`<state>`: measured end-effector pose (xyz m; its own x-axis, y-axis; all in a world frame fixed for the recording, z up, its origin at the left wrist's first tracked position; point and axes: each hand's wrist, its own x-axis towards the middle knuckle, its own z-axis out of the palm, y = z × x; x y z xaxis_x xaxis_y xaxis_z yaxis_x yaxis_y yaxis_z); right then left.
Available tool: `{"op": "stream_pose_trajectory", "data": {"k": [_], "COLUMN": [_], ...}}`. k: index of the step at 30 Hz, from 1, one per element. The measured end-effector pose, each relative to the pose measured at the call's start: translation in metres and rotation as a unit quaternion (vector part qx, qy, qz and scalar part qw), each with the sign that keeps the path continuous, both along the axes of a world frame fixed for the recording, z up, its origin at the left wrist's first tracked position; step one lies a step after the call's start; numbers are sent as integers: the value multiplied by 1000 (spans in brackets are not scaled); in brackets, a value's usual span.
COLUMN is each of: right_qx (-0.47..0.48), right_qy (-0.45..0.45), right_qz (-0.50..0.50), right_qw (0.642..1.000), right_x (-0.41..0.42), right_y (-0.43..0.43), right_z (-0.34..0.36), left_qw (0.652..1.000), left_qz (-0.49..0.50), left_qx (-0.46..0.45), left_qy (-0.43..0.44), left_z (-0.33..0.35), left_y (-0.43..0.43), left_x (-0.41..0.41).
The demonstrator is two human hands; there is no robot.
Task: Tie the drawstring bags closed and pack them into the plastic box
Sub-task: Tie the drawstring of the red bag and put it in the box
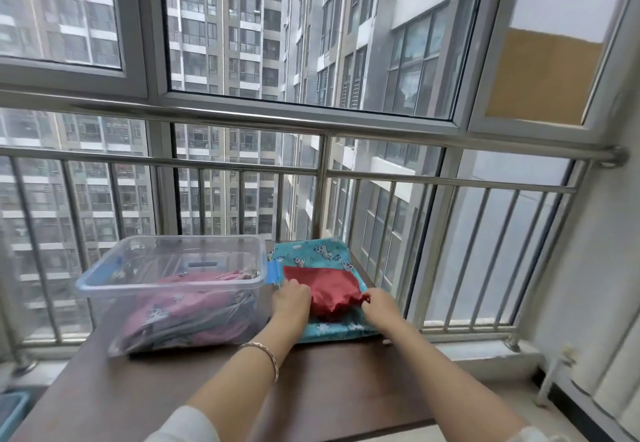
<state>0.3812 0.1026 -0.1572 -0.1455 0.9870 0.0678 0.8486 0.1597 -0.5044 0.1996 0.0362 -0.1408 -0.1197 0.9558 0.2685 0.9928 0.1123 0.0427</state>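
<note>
Hands, left, right, pinch one red bag atop one teal bag.

readable text: you will find none anywhere in this view.
teal drawstring bag: its print gives you white cartoon figures with tiny marks beside them, too small to read.
plastic box: a bluish rectangle shows through the clear wall, blurred; you cannot tell if it carries lettering.

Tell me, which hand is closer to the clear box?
Left. The left hand is right beside the box, on one edge of the red bag. The right hand is at the bag's other edge, farther away.
</note>
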Motion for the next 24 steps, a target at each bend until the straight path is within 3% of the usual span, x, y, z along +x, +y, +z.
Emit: {"op": "stream_pose_trajectory", "data": {"k": [3, 7, 12, 17, 19, 24], "right_qx": [12, 53, 49, -61, -144, -235], "right_qy": [128, 273, 312, 273, 300, 316], "right_qz": [-19, -41, 21, 102, 145, 194], "right_qw": [991, 960, 949, 954, 932, 898], "right_x": [2, 3, 7, 8, 1, -30], "right_y": [-2, -6, -16, -26, -28, -36], "right_z": [19, 56, 87, 97, 94, 75], "left_qw": [992, 951, 856, 835, 825, 853], "left_qz": [-29, -23, -87, -148, -168, -142], "left_qx": [78, 143, 8, -138, -181, -239], "left_qy": [-97, -273, -509, -512, -509, -442], "left_z": [18, 48, 80, 105, 113, 113], "left_y": [2, 5, -8, -59, -78, -108], "left_x": [9, 10, -25, -76, -94, -129]}}
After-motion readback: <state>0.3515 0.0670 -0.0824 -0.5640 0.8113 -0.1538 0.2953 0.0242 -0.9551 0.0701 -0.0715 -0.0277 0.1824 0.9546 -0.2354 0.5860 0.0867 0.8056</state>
